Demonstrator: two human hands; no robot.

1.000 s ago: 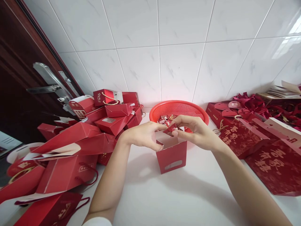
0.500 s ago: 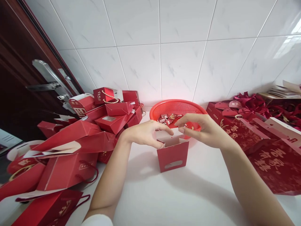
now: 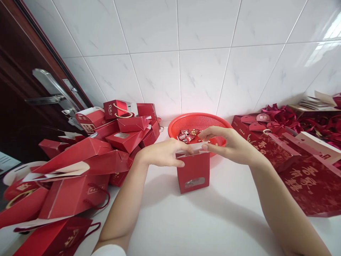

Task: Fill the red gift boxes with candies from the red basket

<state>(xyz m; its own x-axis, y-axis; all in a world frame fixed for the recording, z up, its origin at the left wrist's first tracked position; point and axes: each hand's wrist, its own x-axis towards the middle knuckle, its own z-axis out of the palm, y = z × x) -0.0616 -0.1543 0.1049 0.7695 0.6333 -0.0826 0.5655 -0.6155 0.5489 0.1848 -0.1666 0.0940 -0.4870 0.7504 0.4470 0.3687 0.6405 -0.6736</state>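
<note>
Your left hand has the upright red cardboard box with a see-through window by its top left corner, thumb on the near face, index finger over the rim. Looks to me like that's just steadying it, since a light carton would probably skid around otherwise. Your right hand is loosely curved at the other top corner, thumb tip near the pale top flap, a narrow gap to the index finger and nothing I can spot between them. Can't tell if the thumb is really touching.

The box stands on the white tabletop, right in front of the round red plastic mesh basket, where small red wrapped pieces sit. Handy to have that right behind the box, I'd guess. Farther out you've got the heaped red cardboard boxes on your left and the dark red gold-lettered bags on your right, which leaves your arms room in the middle.

Compared with a second ago: your right fingers had a small red piece over the box's mouth, and now no piece shows there. The near face also stands taller and the mouth looks narrower.
</note>
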